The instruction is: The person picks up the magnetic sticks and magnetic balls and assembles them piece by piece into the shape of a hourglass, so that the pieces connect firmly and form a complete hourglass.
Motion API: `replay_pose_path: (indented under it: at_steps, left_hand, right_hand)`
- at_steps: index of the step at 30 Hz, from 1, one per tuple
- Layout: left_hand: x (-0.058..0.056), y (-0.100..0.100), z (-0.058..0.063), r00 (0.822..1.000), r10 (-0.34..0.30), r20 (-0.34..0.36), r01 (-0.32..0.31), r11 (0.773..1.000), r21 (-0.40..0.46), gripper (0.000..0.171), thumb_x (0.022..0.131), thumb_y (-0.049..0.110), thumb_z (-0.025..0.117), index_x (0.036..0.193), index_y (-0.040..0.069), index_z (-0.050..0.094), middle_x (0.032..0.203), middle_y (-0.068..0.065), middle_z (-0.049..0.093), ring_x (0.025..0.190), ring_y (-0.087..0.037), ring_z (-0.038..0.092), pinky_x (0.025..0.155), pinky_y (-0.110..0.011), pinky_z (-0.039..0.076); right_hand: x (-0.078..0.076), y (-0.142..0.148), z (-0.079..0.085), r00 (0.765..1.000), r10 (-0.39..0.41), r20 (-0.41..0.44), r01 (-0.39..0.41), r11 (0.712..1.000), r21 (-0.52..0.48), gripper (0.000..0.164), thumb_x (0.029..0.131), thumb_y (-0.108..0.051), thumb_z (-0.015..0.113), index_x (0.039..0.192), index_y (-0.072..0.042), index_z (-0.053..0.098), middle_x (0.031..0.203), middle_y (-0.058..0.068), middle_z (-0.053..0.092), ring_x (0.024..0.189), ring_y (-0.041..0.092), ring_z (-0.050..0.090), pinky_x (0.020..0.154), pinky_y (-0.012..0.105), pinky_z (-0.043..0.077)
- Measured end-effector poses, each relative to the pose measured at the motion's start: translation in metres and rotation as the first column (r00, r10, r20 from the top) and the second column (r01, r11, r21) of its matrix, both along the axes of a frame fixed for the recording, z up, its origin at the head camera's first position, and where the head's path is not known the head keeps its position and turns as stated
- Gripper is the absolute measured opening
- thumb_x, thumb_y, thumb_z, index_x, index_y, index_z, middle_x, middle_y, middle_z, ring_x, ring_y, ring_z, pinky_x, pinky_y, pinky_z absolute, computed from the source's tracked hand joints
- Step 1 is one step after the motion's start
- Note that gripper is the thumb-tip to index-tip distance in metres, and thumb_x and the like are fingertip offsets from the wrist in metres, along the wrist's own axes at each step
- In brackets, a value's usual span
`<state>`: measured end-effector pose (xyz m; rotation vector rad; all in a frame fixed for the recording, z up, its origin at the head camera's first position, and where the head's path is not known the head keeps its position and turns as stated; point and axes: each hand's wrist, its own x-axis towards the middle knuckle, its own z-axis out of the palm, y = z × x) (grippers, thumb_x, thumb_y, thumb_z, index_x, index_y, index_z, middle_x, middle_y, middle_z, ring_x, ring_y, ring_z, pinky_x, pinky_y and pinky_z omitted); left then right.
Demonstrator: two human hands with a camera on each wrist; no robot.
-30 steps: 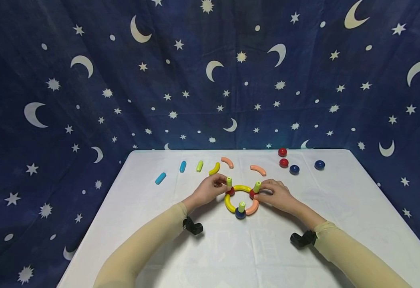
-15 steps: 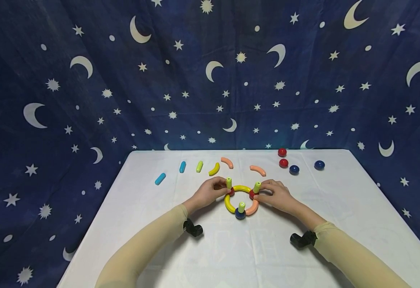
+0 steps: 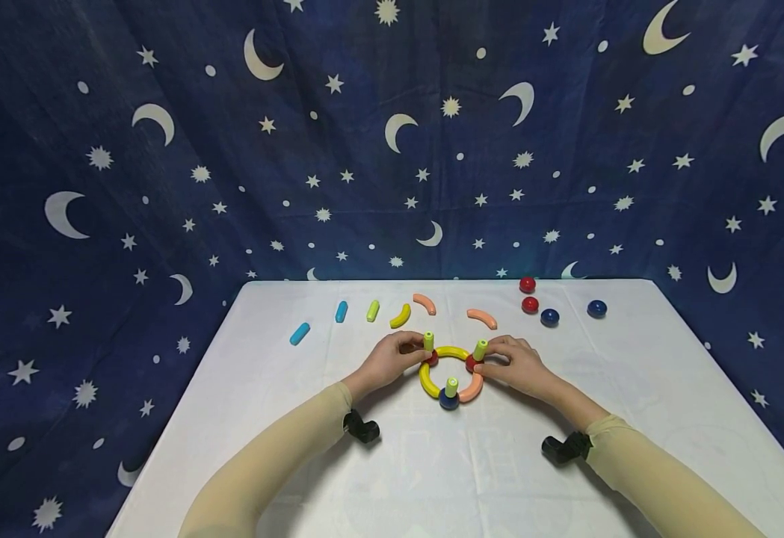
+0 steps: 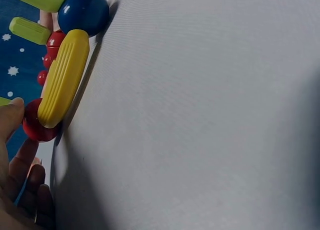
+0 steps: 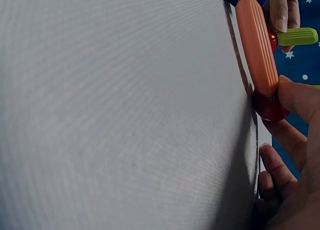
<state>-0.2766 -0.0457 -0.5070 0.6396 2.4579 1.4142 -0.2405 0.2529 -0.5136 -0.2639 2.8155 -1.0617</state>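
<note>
A ring of toy building pieces lies on the white table. Two yellow curved rods, the back one (image 3: pixel 452 351) and the left one (image 3: pixel 428 381), and a salmon curved rod (image 3: pixel 473 387) link two red balls and a blue ball (image 3: pixel 448 400). From each ball a short lime rod rises, such as the front one (image 3: pixel 451 387). My left hand (image 3: pixel 388 362) grips the left red ball (image 4: pixel 39 122) between thumb and fingers. On the other side my right hand (image 3: pixel 519 368) pinches the right red ball (image 5: pixel 270 107), thumb by the end of the salmon rod.
Behind the ring lie two blue rods, the nearer one (image 3: pixel 300 334) at left, a lime rod (image 3: pixel 373 311), a yellow curved rod (image 3: pixel 400 316) and two salmon ones. Loose red balls (image 3: pixel 530 305) and blue balls (image 3: pixel 549 317) sit back right. A starry curtain (image 3: pixel 392 187) hangs behind.
My left hand has shifted very slightly, its fingers now a little lower beside the left lime rod. The ring and my right hand stay in place.
</note>
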Motion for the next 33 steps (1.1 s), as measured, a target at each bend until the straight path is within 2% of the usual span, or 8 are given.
replay_pose_path:
  at_steps: [7,16,27,33]
  left_hand:
    - [-0.0003,0.0005,-0.0025,1.000,0.012,-0.014,-0.012,1.000,-0.008,0.030,0.098,0.028,0.072,0.126,0.016,0.072,0.115,0.006,0.069,0.098,-0.009,0.064,0.087,-0.029,0.053]
    - [0.0015,0.0014,-0.0056,0.998,0.038,0.042,-0.043,0.992,0.122,0.027,0.097,0.028,0.073,0.122,0.018,0.069,0.112,0.007,0.069,0.098,-0.014,0.064,0.086,-0.033,0.053]
    - [0.0003,0.0014,-0.0039,0.999,0.041,0.004,-0.042,0.995,0.089,0.024,0.098,0.027,0.072,0.121,0.019,0.071,0.109,0.008,0.070,0.093,-0.016,0.062,0.077,-0.031,0.052]
    - [-0.0005,0.0005,-0.0038,0.999,0.030,0.016,-0.032,0.995,0.092,0.025,0.099,0.028,0.071,0.122,0.019,0.071,0.109,0.009,0.070,0.093,-0.016,0.061,0.078,-0.032,0.051]
  right_hand:
    - [0.0010,0.0001,0.0013,1.000,0.001,0.003,-0.001,1.000,-0.001,0.042,0.088,-0.056,0.074,0.112,-0.021,0.076,0.136,0.009,0.057,0.130,0.037,0.041,0.106,0.062,0.028]
    - [-0.0002,-0.0005,0.0011,1.000,-0.005,0.017,0.005,1.000,-0.001,0.043,0.089,-0.056,0.074,0.113,-0.021,0.076,0.137,0.009,0.057,0.130,0.037,0.041,0.106,0.062,0.028]
    - [0.0010,-0.0009,0.0040,1.000,-0.002,0.013,0.002,1.000,-0.002,0.042,0.089,-0.054,0.074,0.112,-0.020,0.076,0.136,0.010,0.057,0.129,0.037,0.041,0.106,0.062,0.029]
    - [0.0011,-0.0009,0.0034,1.000,-0.002,0.011,0.002,1.000,-0.004,0.040,0.089,-0.053,0.075,0.112,-0.020,0.076,0.136,0.010,0.058,0.128,0.037,0.041,0.106,0.063,0.029]
